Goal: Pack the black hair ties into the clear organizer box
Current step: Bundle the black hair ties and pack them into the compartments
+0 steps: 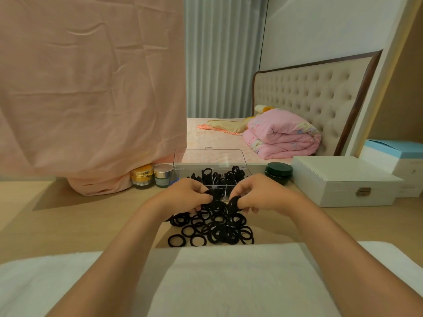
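White cloth (pixel 229 282): lies across the bottom of the frame, nearest to the viewer; both bare forearms pass over it.
Worktop (pixel 80 220): light wood, runs across the middle band of the frame above the cloth.
Black hair ties (pixel 215 227): 1 loose heap lies on the worktop at lower centre, just above the cloth edge; more of them are already inside the box, in its far compartments.
Clear organizer box (pixel 220 189): stands at the centre of the frame, just above the heap; its lid (pixel 210 160) is raised upright at the far side. The inner dividers show, and the near compartments are partly hidden by the hands.
Left hand (pixel 186 193): left of centre, at the upper edge of the heap; fingers curled, the thumb and fingertips pinch some ties.
Right hand (pixel 258 195): right of centre; fingers curled round a thick bunch of ties, held just over the heap.
2 hands: near each other, not touching.
Jars: a gold jar (pixel 143 176) and a silver-lidded jar (pixel 163 176) stand left of the box, and a dark green jar (pixel 278 172) stands right of it.
White case (pixel 343 181): at the right of the frame, lid closed, with a metal clasp.
Pink fabric (pixel 91 99): hangs over the upper left of the frame down to the worktop.
Bed (pixel 206 136): upper centre, with a folded pink quilt (pixel 281 136).
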Available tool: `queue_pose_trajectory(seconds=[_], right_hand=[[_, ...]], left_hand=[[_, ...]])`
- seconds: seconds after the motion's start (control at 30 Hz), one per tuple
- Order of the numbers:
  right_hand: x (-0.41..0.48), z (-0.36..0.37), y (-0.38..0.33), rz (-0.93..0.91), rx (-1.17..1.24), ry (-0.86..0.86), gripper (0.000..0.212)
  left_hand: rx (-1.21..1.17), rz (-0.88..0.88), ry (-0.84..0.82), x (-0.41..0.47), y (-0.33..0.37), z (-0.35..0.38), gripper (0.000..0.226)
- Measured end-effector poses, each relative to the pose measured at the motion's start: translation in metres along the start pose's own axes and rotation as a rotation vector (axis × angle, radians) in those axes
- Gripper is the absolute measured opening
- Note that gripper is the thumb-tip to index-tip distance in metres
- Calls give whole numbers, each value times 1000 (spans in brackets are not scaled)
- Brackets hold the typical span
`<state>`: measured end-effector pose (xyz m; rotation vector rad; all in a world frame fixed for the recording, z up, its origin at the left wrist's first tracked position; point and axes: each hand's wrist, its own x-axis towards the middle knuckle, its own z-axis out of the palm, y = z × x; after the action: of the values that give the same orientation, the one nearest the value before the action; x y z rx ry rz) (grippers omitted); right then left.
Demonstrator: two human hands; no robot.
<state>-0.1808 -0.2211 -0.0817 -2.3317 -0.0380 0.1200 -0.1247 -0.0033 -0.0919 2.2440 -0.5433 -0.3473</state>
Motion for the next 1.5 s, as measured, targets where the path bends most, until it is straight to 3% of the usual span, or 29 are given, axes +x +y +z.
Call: queue_pose_trajectory(seconds=[0.17,0.5,0.67,0.77,0.93,1.03,1.17,1.23,1.37,1.5], right_hand=[[-6,-4,-18,-32,366,-73,15],[-6,4,-19,113,274,86,17],[-2,11,-21,100,125,109,13],[-3,10,-20,45,227,44,19],[-3,6,-15,-7,363,35,29],[5,18,-6,31,114,182,15],[18,43,6,98,-438,96,37],[21,48,5,104,-512,90,39],[17,40,-1,11,-326,70,9],[9,21,-8,-16,-122,94,11]], left_hand=[[-86,-25,46,5,5,13,14],[-672,-2,-262,1,10,13,29],[-413,25,-154,3,7,15,38],[-442,6,-98,2,2,10,19],[-395,-24,29,2,-2,-3,13],[-357,-35,80,4,-6,-8,12],[-353,-31,104,4,-9,-12,13],[-312,-30,80,3,-8,-12,14],[-249,-21,45,1,-8,-11,14],[-142,-11,88,2,-8,-9,13]])
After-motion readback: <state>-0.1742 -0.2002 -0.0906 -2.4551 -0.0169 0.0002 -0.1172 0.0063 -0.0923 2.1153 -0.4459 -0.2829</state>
